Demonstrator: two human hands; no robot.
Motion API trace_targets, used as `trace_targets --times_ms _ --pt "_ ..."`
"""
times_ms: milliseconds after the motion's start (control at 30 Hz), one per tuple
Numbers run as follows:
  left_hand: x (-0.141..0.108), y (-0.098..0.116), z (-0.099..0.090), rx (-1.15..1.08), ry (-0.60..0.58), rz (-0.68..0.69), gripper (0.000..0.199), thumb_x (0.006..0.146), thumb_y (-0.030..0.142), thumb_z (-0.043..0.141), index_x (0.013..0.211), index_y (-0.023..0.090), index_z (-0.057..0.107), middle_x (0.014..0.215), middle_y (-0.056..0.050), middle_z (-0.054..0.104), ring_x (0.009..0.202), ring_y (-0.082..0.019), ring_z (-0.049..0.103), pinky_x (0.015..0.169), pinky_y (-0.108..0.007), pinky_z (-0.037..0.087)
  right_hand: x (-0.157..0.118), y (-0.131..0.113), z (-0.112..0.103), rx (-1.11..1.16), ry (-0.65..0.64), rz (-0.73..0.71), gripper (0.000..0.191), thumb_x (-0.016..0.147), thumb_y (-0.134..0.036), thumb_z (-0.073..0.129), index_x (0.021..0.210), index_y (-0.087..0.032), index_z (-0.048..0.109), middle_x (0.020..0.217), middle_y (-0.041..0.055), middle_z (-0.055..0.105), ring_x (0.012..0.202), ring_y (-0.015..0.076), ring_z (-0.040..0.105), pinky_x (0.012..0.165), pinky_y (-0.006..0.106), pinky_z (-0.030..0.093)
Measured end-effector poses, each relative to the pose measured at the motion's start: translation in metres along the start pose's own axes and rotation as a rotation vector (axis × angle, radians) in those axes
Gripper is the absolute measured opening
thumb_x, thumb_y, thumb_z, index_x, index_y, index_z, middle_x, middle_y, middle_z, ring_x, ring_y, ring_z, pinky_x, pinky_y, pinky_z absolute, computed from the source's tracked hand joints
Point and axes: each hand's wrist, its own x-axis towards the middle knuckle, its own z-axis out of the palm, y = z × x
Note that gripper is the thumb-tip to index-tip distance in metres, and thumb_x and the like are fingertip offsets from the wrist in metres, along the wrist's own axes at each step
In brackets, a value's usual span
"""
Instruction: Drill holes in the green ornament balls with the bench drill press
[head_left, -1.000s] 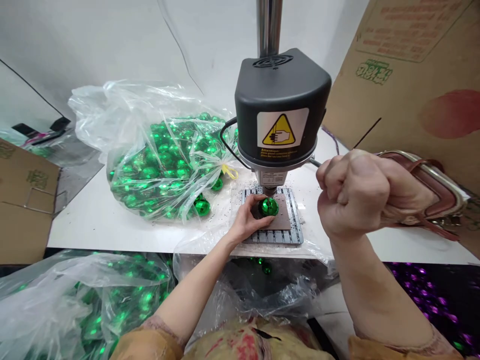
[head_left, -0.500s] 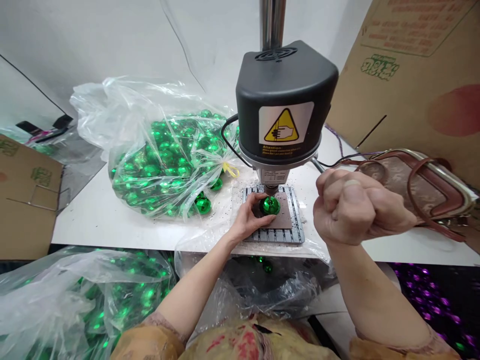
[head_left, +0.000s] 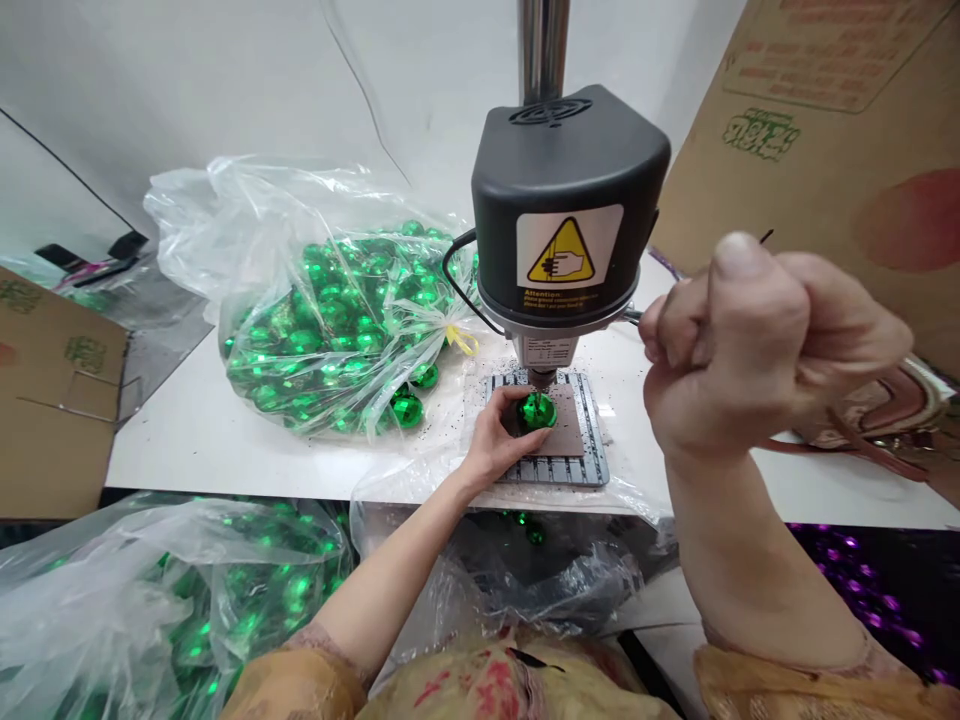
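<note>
In the head view, with the clock face centred on it, a shiny green faceted ball [head_left: 538, 410] sat on a flat brown square board [head_left: 571, 430], directly under the chuck [head_left: 541, 378] of a black-housed drill press [head_left: 566, 210]. The board lay on a grey slotted metal base plate [head_left: 596, 460], with dark specks scattered over the white tabletop [head_left: 300, 470] around it. The left hand [head_left: 499, 435] came in from seven o'clock, its grip closed on the ball, thumb on the near side and fingers on the far side. The right hand [head_left: 757, 350] was raised at two o'clock, its grip curled into a fist at the outer end of a silver metal lever [head_left: 632, 316]; the part inside the fist was hidden. At twelve o'clock stood a shiny metal column [head_left: 541, 50]. A clear plastic bag [head_left: 315, 330] full of green balls, with a yellow tie [head_left: 461, 341], lay at ten o'clock, and a loose-looking green ball [head_left: 407, 408] rested by its edge at nine. A brown patterned handbag [head_left: 892, 400] was at three, partly behind the right hand and forearm, and a large cardboard box [head_left: 825, 180] rose at two. Below the tabletop, a second clear bag [head_left: 225, 600] of green balls lay at eight, and purple shiny balls [head_left: 862, 590] showed at four.
</note>
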Motion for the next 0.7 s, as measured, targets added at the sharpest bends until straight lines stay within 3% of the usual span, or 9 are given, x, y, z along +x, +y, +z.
trace_targets --times_ms 67,133,267,333,400,467,533,600,700 --pt "-0.014 0.008 -0.003 0.083 0.055 0.038 0.044 0.073 0.035 0.080 0.107 0.021 0.056 0.106 -0.006 0.067 0.101 -0.022 0.065 0.092 -0.038 0.053 0.006 -0.006 0.007 0.006 0.016 0.007 0.046 0.085 -0.020 0.058 0.049 -0.021 0.029 0.043 -0.0047 0.026 0.039 0.0073 0.032 0.041 0.031 0.021" --pt "-0.037 0.013 -0.008 0.161 0.017 0.126 0.044 0.072 0.037 0.080 0.106 0.021 0.055 0.104 -0.006 0.066 0.098 -0.022 0.065 0.088 -0.038 0.053 0.008 -0.007 0.009 0.005 0.011 0.003 0.045 0.085 -0.019 0.057 0.049 -0.021 0.029 0.043 -0.0046 0.028 0.039 0.0076 0.033 0.041 0.031 0.024" --pt "-0.093 0.001 -0.021 0.347 -0.286 0.442 0.041 0.080 0.041 0.075 0.113 0.024 0.058 0.112 -0.011 0.068 0.096 -0.022 0.066 0.082 -0.035 0.054 0.008 -0.001 0.006 -0.002 0.003 -0.027 0.045 0.085 -0.020 0.057 0.051 -0.023 0.029 0.043 -0.0050 0.030 0.039 0.0075 0.031 0.042 0.031 0.025" --pt "-0.118 -0.011 -0.024 0.556 -0.462 0.552 0.034 0.089 0.031 0.066 0.122 0.027 0.060 0.127 -0.014 0.066 0.094 -0.022 0.065 0.080 -0.035 0.053 0.008 0.000 0.007 0.005 0.021 -0.047 0.045 0.085 -0.019 0.056 0.051 -0.024 0.028 0.042 -0.0052 0.029 0.039 0.0074 0.031 0.043 0.031 0.024" --pt "-0.137 -0.023 -0.022 0.789 -0.632 0.518 0.044 0.090 0.018 0.059 0.133 0.028 0.056 0.142 -0.015 0.058 0.097 -0.023 0.064 0.081 -0.038 0.052 0.008 0.001 0.008 0.014 0.035 -0.055 0.044 0.085 -0.018 0.055 0.051 -0.025 0.028 0.042 -0.0054 0.029 0.038 0.0078 0.030 0.043 0.031 0.024" --pt "-0.150 -0.031 -0.018 0.956 -0.712 0.410 0.048 0.089 0.015 0.056 0.136 0.025 0.055 0.146 -0.017 0.054 0.102 -0.027 0.063 0.084 -0.041 0.052 0.007 0.001 0.010 0.020 0.042 -0.058 0.044 0.086 -0.018 0.055 0.052 -0.025 0.028 0.042 -0.0056 0.029 0.038 0.0082 0.030 0.043 0.031 0.024" --pt "-0.156 -0.034 -0.014 0.979 -0.691 0.403 0.039 0.091 0.016 0.054 0.129 0.022 0.059 0.139 -0.018 0.059 0.103 -0.027 0.064 0.085 -0.042 0.053 0.007 0.000 0.010 0.022 0.043 -0.054 0.043 0.086 -0.018 0.055 0.053 -0.025 0.028 0.042 -0.0058 0.028 0.039 0.0082 0.030 0.044 0.031 0.023" --pt "-0.153 -0.033 -0.014 0.866 -0.583 0.533 0.029 0.093 0.018 0.051 0.118 0.024 0.064 0.127 -0.015 0.067 0.099 -0.025 0.065 0.083 -0.040 0.053 0.006 -0.002 0.009 0.009 0.040 -0.035 0.043 0.085 -0.019 0.056 0.052 -0.024 0.029 0.043 -0.0053 0.029 0.040 0.0077 0.031 0.046 0.032 0.023" --pt "-0.121 -0.024 -0.027 0.713 -0.244 0.629 0.023 0.094 0.018 0.047 0.104 0.025 0.067 0.114 -0.011 0.071 0.097 -0.023 0.065 0.084 -0.040 0.053 0.006 -0.006 0.005 -0.018 0.002 0.016 0.043 0.086 -0.021 0.055 0.050 -0.023 0.032 0.045 -0.0040 0.034 0.042 0.0069 0.033 0.050 0.032 0.025"
